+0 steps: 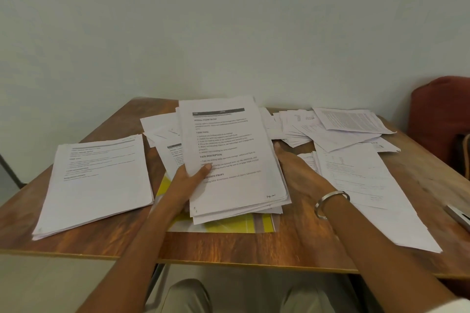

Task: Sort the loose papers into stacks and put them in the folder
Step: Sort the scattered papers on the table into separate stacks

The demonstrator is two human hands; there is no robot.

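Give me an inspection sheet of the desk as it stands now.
Surface: wooden table, mostly under paper.
Job's things: centre stack held up; neat stack at left; yellow folder beneath the centre stack.
Clutter: loose papers fanned far right, more sheets near right.
Hands: left hand grips the centre stack; right hand flat against its edge, bangle on wrist.
Cables: nothing seen.
Surroundings: pale wall, red chair.

A wooden table point(229, 244) carries paper stacks point(96, 183), scattered loose sheets point(338, 129) and a yellow folder point(229, 226).

bare table point(229, 246) strip at near edge, paper stacks point(96, 180) crowding elsewhere
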